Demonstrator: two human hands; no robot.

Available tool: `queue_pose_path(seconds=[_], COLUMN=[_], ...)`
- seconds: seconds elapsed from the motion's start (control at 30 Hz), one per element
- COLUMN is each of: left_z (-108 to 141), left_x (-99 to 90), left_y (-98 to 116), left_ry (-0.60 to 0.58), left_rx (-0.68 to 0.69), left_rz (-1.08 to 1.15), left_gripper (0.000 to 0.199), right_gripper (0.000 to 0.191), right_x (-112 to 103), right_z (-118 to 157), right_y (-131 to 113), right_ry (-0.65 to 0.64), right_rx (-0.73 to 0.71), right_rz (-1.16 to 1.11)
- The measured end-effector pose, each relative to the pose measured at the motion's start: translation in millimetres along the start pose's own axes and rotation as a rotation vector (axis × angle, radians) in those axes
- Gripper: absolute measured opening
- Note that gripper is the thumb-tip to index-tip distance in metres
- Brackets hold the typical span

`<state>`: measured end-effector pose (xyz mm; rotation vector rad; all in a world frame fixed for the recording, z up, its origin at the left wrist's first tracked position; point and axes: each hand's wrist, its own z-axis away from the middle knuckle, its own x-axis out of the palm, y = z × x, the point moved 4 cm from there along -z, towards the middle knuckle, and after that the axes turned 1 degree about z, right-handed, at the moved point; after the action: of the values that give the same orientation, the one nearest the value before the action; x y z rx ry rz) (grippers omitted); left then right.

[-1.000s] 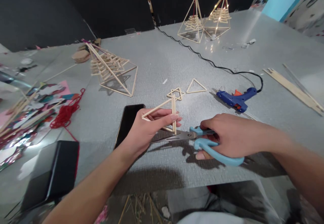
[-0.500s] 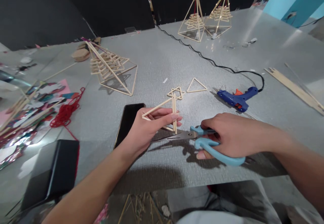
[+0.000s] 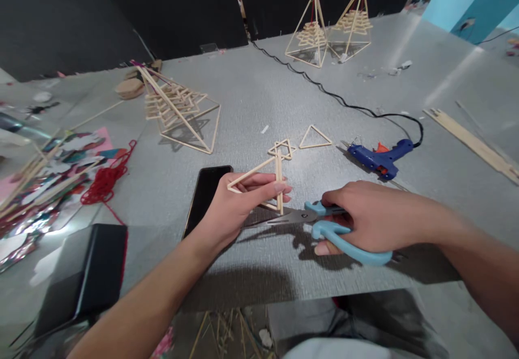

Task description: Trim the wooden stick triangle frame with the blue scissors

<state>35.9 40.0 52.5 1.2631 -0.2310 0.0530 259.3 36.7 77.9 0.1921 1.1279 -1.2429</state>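
My left hand (image 3: 249, 194) pinches a triangle of thin wooden sticks (image 3: 251, 172), with another stick (image 3: 279, 186) pressed along its right side. In my right hand (image 3: 368, 213) are light-blue-handled scissors (image 3: 344, 243). Their blades are parted and lie by the lower end of the pinched sticks; whether they touch the wood I cannot tell. Just beyond my left hand lie a small stick star (image 3: 283, 148) and a loose stick triangle (image 3: 315, 137). A black phone (image 3: 203, 191) lies partly under my left hand.
A blue glue gun (image 3: 379, 157) with a black cord (image 3: 324, 90) lies at right, near flat wooden strips (image 3: 470, 143). Stick pyramids stand at the back left (image 3: 178, 105) and back right (image 3: 312, 34). Red yarn (image 3: 103, 182) and a black box (image 3: 87, 272) are at left.
Almost nothing differs. Both hands, the sticks and the scissors hold nearly the same place and pose.
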Motion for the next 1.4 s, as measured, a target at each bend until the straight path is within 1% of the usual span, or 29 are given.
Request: queue_pose_path(seconds=[0.27, 0.57, 0.7, 0.83, 1.2, 1.4], left_z=[-3.6, -1.4, -0.2, 0.5, 0.1, 1.0], left_x=[-0.1, -1.1, -1.4, -0.4, 0.5, 1.4], left_y=[-4.3, -3.8, -3.6, -3.5, -4.5, -3.5], left_ry=[-0.003, 0.02, 0.042, 0.032, 0.034, 0.063], left_rx=[0.004, -0.008, 0.004, -0.004, 0.008, 0.0], left_rz=[0.017, -0.024, -0.032, -0.013, 0.017, -0.01], left_gripper=[0.034, 0.036, 0.034, 0.032, 0.031, 0.035], right_gripper=[0.062, 0.062, 0.058, 0.056, 0.058, 0.059], right_x=[0.0, 0.6, -0.9, -2.2, -0.9, -0.6], right_z=[3.3, 0.7, 1.2, 1.9, 2.7, 3.2], right_y=[0.6, 0.3, -1.2, -3.4, -1.8, -0.9], right_ry=[-0.005, 0.0, -0.005, -0.005, -0.007, -0.001], right_rx=[0.017, -0.011, -0.003, -0.016, -0.008, -0.008], right_rz=[-0.001, 0.001, -0.016, 0.002, -0.004, -0.001])
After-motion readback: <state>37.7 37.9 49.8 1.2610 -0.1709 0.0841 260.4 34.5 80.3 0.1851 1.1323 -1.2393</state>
